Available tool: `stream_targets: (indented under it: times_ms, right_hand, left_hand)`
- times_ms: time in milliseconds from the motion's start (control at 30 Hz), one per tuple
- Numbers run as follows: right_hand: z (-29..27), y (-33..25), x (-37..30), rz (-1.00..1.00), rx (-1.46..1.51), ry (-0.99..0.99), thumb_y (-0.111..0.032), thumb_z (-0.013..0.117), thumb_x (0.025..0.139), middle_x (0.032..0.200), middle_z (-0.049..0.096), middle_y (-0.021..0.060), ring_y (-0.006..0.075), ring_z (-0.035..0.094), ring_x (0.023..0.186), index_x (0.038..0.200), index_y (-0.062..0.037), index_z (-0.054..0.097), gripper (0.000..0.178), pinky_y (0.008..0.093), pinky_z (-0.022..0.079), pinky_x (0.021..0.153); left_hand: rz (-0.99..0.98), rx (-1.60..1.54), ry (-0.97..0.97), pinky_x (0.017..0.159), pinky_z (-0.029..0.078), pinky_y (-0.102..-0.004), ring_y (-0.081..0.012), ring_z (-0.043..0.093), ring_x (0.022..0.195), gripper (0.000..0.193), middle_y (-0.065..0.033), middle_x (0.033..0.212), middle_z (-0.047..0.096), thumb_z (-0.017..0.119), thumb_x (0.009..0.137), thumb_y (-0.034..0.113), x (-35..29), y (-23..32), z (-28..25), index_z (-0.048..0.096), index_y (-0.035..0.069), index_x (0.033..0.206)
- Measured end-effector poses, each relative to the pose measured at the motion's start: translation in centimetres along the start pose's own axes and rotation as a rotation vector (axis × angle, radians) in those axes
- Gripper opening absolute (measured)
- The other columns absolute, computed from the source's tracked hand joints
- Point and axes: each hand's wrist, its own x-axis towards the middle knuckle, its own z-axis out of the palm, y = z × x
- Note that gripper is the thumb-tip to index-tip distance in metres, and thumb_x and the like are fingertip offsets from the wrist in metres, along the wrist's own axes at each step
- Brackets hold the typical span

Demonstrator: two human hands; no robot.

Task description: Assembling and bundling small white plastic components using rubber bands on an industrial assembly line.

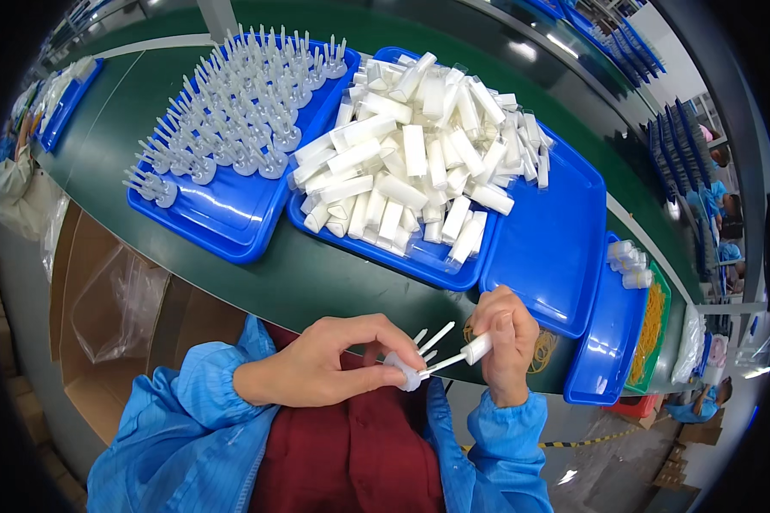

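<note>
Near my body, my left hand (325, 361) pinches a translucent pronged plastic piece (409, 374) between thumb and fingers. Several thin white prongs stick out of it toward the upper right. My right hand (506, 342) is closed around a small white cylinder (477, 348), whose near end meets the tip of one prong. Whether the prong goes inside the cylinder I cannot tell. Ahead on the left, a blue tray (218, 227) bears rows of similar pronged pieces (248, 111). Beside it, another blue tray (441, 275) is heaped with white cylinders in clear wrapping (415, 154).
Right of the heap lies a blue tray (547, 248); farther right, another (607, 350) holds a few wrapped white rolls (631, 267). Yellow rubber bands fill a green tray (650, 333), and more bands (542, 350) lie behind my right hand. An open cardboard box (103, 342) stands lower left.
</note>
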Motion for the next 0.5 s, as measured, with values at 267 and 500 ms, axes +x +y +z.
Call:
stream_targets:
  times_ms: [267, 500]
  right_hand:
    - [0.8, -0.3, -0.4, -0.134, -0.136, 0.040, -0.021, 0.062, 0.099, 0.078, 0.059, 0.0084, 0.0175, 0.052, 0.069, 0.077, -0.0017, 0.061, 0.030, 0.0309, 0.041, 0.063]
    - [3.2, -1.0, -0.3, -0.325, -0.338, 0.005, -0.015, 0.067, 0.094, 0.078, 0.059, 0.0106, 0.0212, 0.054, 0.066, 0.080, -0.0013, 0.065, 0.020, 0.0334, 0.042, 0.059]
  left_hand:
    - [0.044, 0.007, 0.019, 0.091, 0.055, -0.0333, -0.0224, 0.070, 0.103, 0.019, -0.0145, 0.112, 0.072, 0.071, 0.090, -0.003, 0.1, -0.7, 0.5, 0.067, 0.001, 0.109]
    - [0.416, 0.424, 0.206, 0.082, 0.058, -0.0335, -0.0261, 0.071, 0.097, 0.025, -0.0139, 0.118, 0.070, 0.074, 0.083, -0.006, 1.0, -1.2, 1.3, 0.071, 0.006, 0.106]
